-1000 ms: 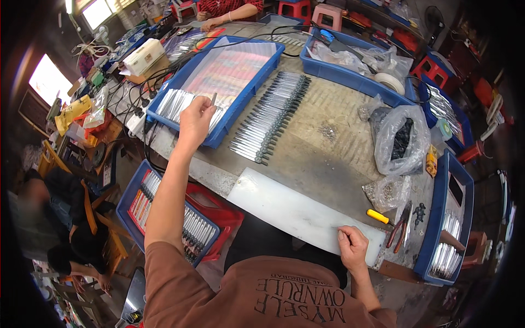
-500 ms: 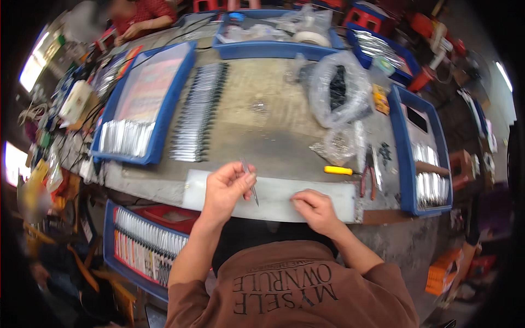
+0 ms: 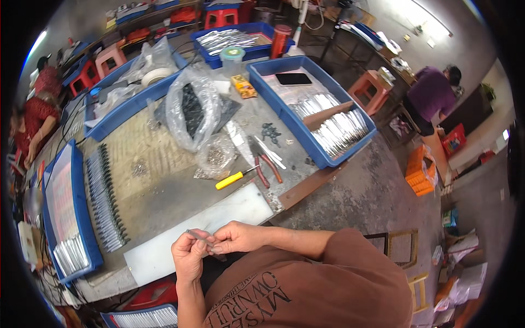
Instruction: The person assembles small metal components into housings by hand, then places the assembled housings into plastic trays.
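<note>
Both hands meet close to my chest, just over the near edge of a white board on the worktable. My left hand pinches a thin grey metal strip by its lower end. My right hand closes on the same strip from the right, fingertips touching the left hand. A long row of similar grey strips lies on the table to the left, next to a blue tray holding more.
A yellow-handled screwdriver and red-handled pliers lie beyond the board. Clear plastic bags of small parts stand behind them. A blue tray with metal strips and a phone sits at the right. Other people work at the far left and right.
My left hand came back from the far blue tray to the board with a strip. Both hands then drew together toward my chest, and the view swung to the right.
</note>
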Motion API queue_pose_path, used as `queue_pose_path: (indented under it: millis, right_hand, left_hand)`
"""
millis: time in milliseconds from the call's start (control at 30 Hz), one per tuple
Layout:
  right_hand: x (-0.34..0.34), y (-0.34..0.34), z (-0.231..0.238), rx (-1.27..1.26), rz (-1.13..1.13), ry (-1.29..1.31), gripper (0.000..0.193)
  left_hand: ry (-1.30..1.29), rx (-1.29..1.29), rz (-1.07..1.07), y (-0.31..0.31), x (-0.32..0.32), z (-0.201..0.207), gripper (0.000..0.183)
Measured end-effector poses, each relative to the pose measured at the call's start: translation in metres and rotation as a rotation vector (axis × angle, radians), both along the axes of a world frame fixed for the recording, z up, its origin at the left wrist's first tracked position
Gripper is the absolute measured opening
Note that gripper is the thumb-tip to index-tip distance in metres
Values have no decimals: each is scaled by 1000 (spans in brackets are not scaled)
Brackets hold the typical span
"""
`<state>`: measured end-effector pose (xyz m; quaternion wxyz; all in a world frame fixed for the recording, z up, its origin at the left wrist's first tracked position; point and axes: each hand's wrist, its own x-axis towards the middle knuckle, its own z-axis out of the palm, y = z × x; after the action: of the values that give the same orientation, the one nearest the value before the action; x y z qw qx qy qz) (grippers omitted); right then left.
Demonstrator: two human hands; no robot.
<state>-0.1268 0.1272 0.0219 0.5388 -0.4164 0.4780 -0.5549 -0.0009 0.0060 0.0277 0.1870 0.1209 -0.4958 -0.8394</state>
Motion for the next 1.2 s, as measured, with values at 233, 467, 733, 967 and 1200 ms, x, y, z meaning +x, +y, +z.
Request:
queue_pose_path:
  millis: [233,467,733,967,1200]
  right_hand:
    - [-93,51,52,93,-763,442,16]
    - [-220,134,55,469,-1130,1149,23]
    - [-248,149,49,1087,-482,1384,29]
    - [-241,149,47,1018,-503,1328,29]
    - [-247,154,35,1009,-472,1313,29]
  left_hand:
    - [-6,-47,163,-21,8,-8,20]
    - [-56,-77,244,-34,12,-12,23]
    - [-68,-93,254,-28,9,-14,21]
    - [-85,-90,267,-29,15,-17,21]
    - [-79,-74,255,-27,15,-20,19]
